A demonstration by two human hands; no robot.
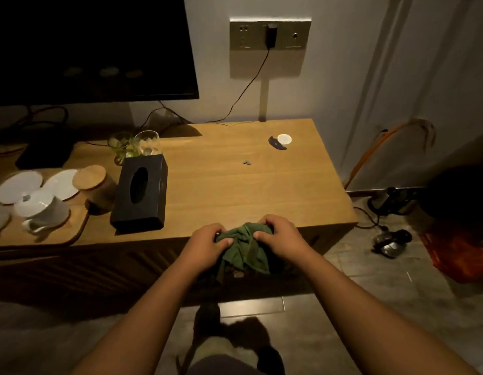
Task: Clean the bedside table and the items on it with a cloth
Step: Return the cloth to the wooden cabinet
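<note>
A bunched green cloth (244, 249) hangs just in front of the near edge of the wooden bedside table (235, 185). My left hand (205, 246) grips its left side and my right hand (282, 238) grips its right side, thumbs pressed into the fabric. On the table stand a black tissue box (140, 193), a jar with a wooden lid (95, 188), two glasses (134, 146), and a wooden tray (45, 234) with white cups and saucers (37, 201). A small white disc (284, 138) and a dark curved piece (275, 144) lie at the far right.
A dark TV screen (94, 47) stands at the back left. A charger (271, 36) sits in the wall socket panel, its cable trailing down to the table. A kettle base (392, 201), cables and a red bag (459, 255) lie on the floor at right.
</note>
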